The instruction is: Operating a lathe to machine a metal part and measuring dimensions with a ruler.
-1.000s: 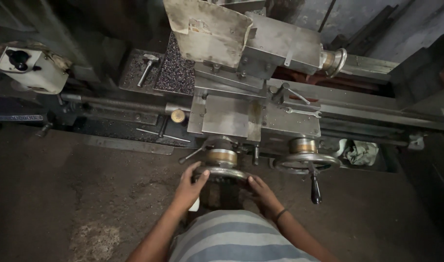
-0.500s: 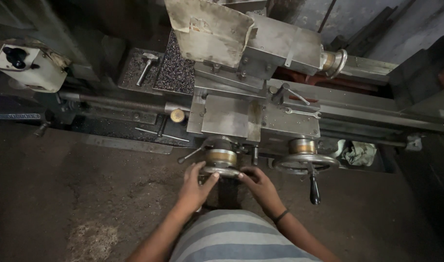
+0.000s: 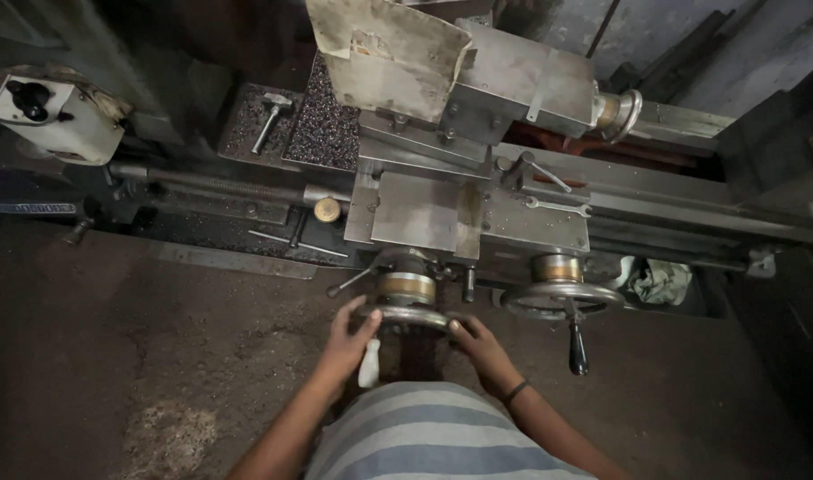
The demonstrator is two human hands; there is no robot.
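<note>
Here, running left to right: a cream-coloured control box with a black knob is sitting at the far left of the lathe. Next, a hammer is lying in the chip tray among dark metal swarf. Below it, a round brass-coloured knob is showing beside the lead screw. The left hand is curling its fingers over the left rim of the near handwheel, with a white handle hanging just beneath the palm. That handwheel is sitting at the front of the carriage apron, under the grey saddle plate. The right hand is gripping the wheel's right rim, a dark band circling its wrist. Further right, an open-ended spanner is lying on the carriage. A second handwheel with a black handle is standing untouched. A crumpled rag is resting beyond it.
</note>
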